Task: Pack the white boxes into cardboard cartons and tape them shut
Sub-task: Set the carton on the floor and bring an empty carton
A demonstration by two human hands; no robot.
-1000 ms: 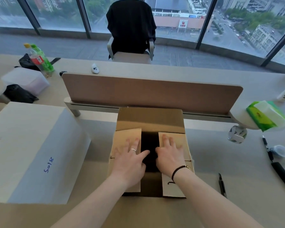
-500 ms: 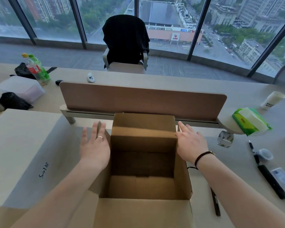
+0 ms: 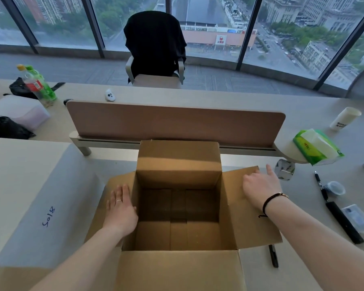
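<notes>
A brown cardboard carton [image 3: 178,206] stands upright, open and empty, all four flaps spread; large white box [image 3: 25,198] just left.

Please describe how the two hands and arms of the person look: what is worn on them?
Both forearms are bare, with no sleeves visible. The left hand wears a thin silver-coloured ring on one finger. The right hand has a black cord bracelet at the wrist.

The desk [image 3: 303,269] bears an open cardboard carton [image 3: 178,267], white box [image 3: 25,198], pens [image 3: 273,256] and cup [image 3: 345,118].
</notes>
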